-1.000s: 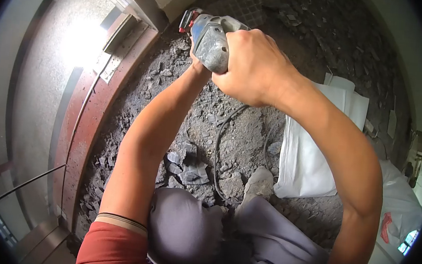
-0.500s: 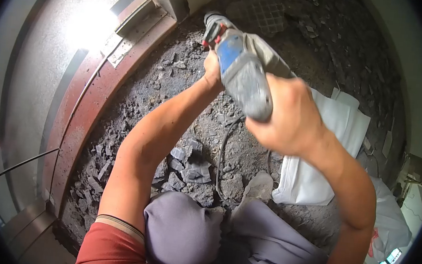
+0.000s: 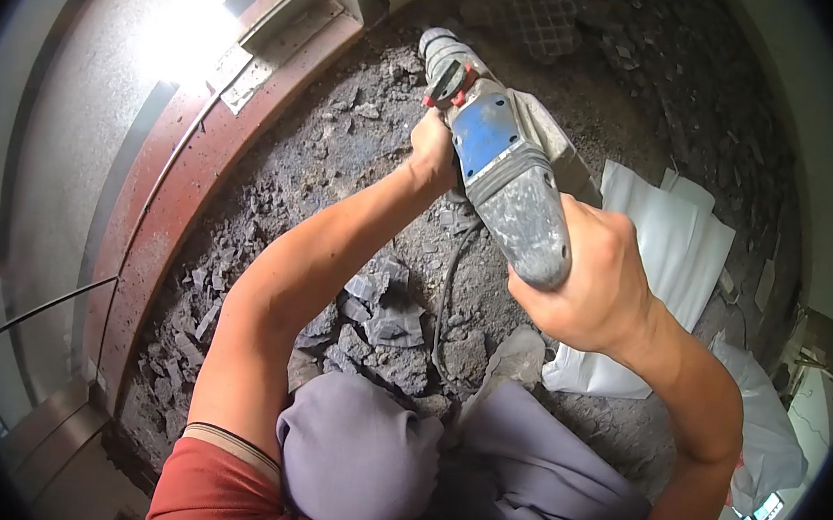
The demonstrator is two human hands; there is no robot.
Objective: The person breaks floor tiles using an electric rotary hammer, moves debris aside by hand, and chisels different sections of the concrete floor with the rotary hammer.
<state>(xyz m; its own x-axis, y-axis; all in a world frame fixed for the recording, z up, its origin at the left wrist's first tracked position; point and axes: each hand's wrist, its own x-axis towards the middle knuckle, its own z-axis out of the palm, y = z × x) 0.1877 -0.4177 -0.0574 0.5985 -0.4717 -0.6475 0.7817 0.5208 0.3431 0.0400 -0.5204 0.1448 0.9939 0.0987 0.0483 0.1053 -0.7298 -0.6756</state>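
A dusty grey and blue power tool (image 3: 516,194) is held over the rubble, its round front end pointing to the upper left. My right hand (image 3: 589,275) is wrapped round the rear grip. My left hand (image 3: 433,150) is closed on the tool's left side near the front, just below a red and black part; its fingers are partly hidden. A dark cable (image 3: 449,293) hangs or lies on the debris below the tool. The tip of any bit is not visible.
Broken grey chunks (image 3: 387,312) lie before my knees. White sacks (image 3: 671,243) lie on the right, with a plastic bag (image 3: 758,429) beyond. A red-brown ledge (image 3: 157,227) with a thin pipe runs along the left. A grate-like grid (image 3: 541,25) shows at the top.
The tool's rear end and my right hand have swung down and to the right, showing more of its blue side and front. My left hand has shifted slightly right.
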